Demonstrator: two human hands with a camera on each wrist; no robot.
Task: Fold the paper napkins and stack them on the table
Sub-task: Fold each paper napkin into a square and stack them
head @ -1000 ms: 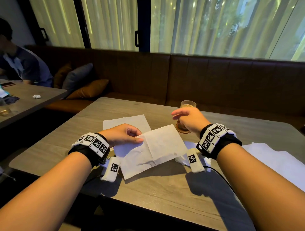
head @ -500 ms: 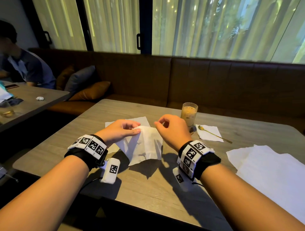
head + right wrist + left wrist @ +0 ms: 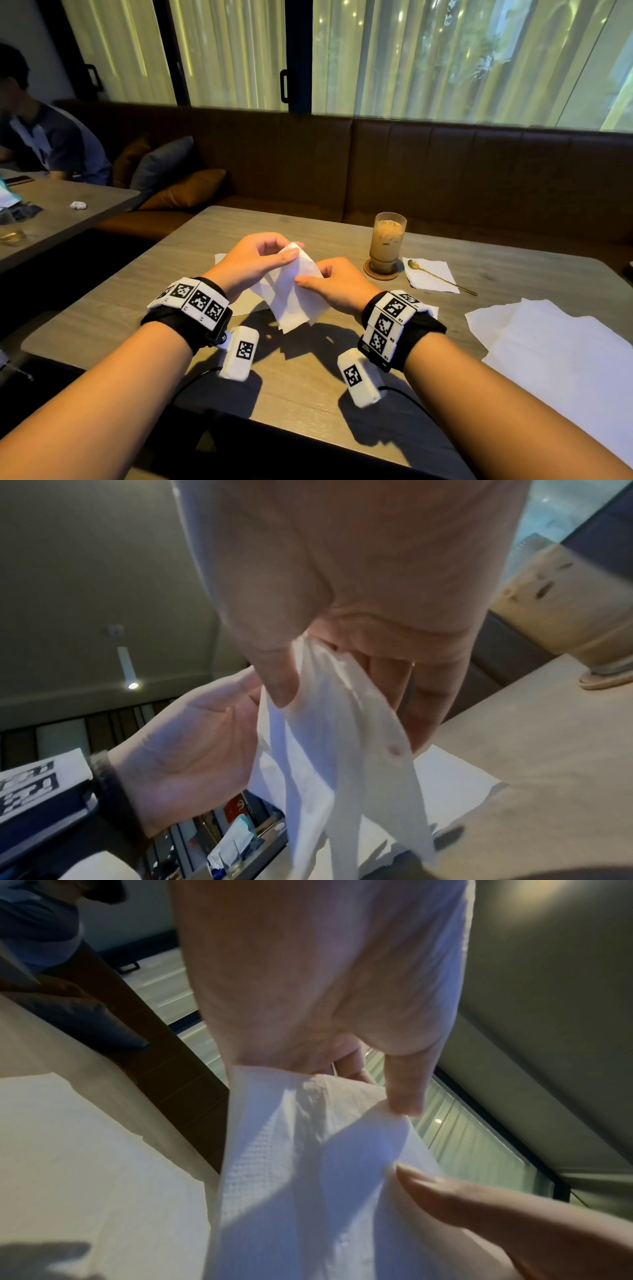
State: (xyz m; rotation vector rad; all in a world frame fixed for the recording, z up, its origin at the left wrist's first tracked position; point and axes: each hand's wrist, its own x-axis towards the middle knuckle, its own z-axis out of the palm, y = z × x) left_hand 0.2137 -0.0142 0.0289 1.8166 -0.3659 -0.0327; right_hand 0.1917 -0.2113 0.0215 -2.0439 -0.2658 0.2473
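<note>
A white paper napkin [image 3: 294, 294] hangs folded above the wooden table [image 3: 308, 387], held up by both hands. My left hand [image 3: 255, 260] pinches its upper corner between thumb and fingers. My right hand [image 3: 329, 282] pinches its right edge; the right wrist view shows the napkin [image 3: 329, 737] drooping from thumb and fingers. In the left wrist view the napkin [image 3: 308, 1164] runs down from the left thumb, with the right thumb against it. Another napkin [image 3: 239, 303] lies flat on the table beneath the hands. A pile of unfolded napkins [image 3: 561, 363] lies at the right.
A glass of iced coffee [image 3: 387, 243] stands on a coaster behind my right hand. A gold spoon [image 3: 440, 277] rests on a small napkin [image 3: 430, 275] to its right. A bench runs along the far side. A person sits at the neighbouring table [image 3: 51, 212] on the left.
The napkin lay spread on the table a second ago. My right hand folded it over toward the left hand, and now both hands hold it lifted off the table.
</note>
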